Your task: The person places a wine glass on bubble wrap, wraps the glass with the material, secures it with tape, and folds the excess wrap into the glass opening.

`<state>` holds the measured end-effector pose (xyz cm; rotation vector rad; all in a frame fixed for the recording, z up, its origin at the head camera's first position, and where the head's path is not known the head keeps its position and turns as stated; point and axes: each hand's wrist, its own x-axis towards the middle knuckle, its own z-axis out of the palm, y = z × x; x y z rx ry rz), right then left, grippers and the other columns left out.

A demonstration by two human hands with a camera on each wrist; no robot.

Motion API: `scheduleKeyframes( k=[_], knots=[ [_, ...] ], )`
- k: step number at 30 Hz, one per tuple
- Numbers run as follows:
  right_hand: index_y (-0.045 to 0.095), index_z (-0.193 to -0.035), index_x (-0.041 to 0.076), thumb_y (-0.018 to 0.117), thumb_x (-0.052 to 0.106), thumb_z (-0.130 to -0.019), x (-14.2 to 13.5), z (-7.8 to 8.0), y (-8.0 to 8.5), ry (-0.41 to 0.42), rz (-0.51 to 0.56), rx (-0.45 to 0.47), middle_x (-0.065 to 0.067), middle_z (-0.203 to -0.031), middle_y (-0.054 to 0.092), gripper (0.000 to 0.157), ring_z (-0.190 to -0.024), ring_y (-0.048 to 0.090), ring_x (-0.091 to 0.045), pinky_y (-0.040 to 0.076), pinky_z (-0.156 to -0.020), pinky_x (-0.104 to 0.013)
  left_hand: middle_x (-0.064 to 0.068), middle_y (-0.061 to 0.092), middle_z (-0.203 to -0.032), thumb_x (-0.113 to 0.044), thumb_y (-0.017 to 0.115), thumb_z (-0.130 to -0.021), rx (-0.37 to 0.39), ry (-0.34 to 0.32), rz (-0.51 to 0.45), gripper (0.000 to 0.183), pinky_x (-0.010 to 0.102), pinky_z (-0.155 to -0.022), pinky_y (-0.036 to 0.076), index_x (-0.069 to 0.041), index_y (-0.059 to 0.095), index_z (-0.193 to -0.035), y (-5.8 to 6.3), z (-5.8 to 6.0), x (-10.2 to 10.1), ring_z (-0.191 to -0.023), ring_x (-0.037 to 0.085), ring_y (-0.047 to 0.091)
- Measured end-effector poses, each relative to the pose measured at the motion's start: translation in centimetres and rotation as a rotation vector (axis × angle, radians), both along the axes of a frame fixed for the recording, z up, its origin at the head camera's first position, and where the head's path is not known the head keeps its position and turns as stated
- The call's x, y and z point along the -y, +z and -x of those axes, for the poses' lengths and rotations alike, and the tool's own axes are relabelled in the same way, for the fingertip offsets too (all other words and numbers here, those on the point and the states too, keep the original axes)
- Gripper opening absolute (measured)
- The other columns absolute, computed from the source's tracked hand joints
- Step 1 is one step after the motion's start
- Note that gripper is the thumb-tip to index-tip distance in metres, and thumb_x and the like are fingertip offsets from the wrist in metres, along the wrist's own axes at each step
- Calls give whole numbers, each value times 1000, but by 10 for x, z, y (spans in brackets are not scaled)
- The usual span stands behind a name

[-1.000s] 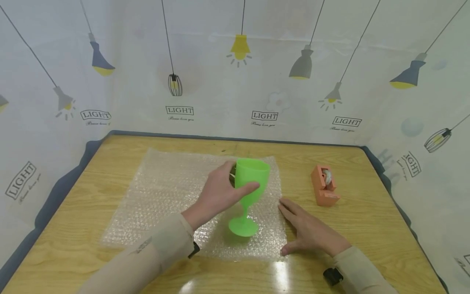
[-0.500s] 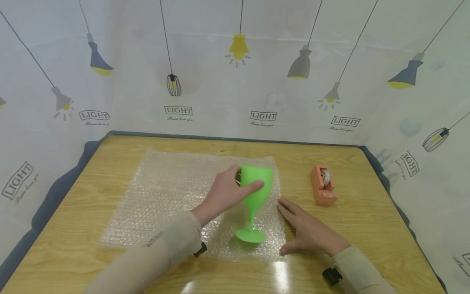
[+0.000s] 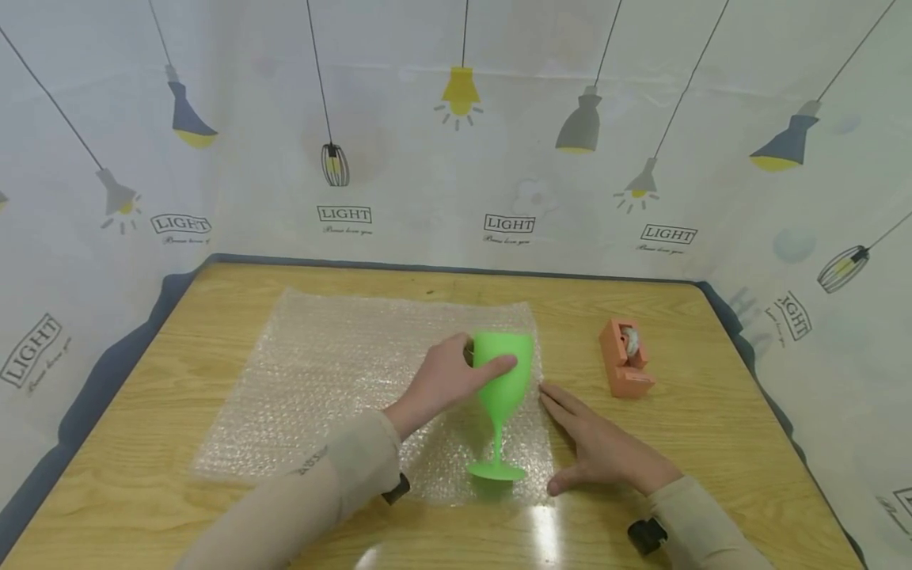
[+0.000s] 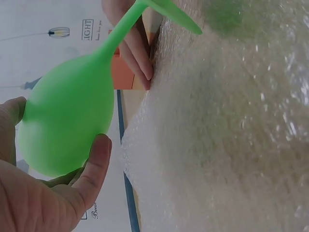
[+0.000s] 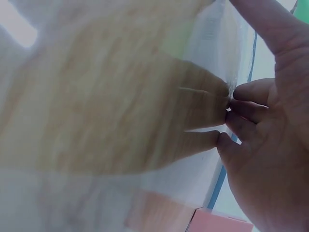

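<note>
My left hand (image 3: 449, 376) holds a bright green plastic goblet (image 3: 507, 388) by its bowl, thumb on the near side. In the left wrist view the goblet's foot (image 4: 176, 14) hangs a little above a sheet of clear bubble wrap (image 4: 231, 121), apart from it. The bubble wrap (image 3: 321, 372) lies flat on the table under the goblet. My right hand (image 3: 606, 447) rests at the right edge of the sheet, its fingers extended and fingertips touching down. In the right wrist view those fingertips (image 5: 236, 137) meet the glossy tabletop, which mirrors them.
An orange tape dispenser (image 3: 627, 360) with a roll of tape stands on the wooden table (image 3: 698, 380), beyond my right hand. A white curtain (image 3: 399, 142) printed with lamps rises behind the table and along both sides.
My left hand has carried the goblet right and slightly toward me. The goblet has tipped, so its rim and foot now show nearly edge-on. My right hand stays in place.
</note>
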<state>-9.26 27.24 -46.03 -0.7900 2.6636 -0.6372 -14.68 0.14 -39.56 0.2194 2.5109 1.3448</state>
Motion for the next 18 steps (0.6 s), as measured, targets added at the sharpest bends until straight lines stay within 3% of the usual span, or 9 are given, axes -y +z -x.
scheduleKeyframes(
  k=[12,18],
  knots=[
    [21,-162,-1,84,69,-63,-1,0,-3,-27,-10,17,-18,-172,9,137,-154,21,-42,28,-122,-57,4,70,-94,-72,66,-87,74,-24,-17,72,34,-71,59,-7,66,-117,-10,0,-13,-82,19,67],
    [21,-162,-1,83,71,-65,-1,0,-4,-24,-10,19,-18,-172,9,136,-154,22,-41,31,-121,-56,3,69,-89,-72,66,-87,121,-27,-32,66,35,-70,59,-9,67,-107,-17,0,-15,-83,24,69]
  ],
)
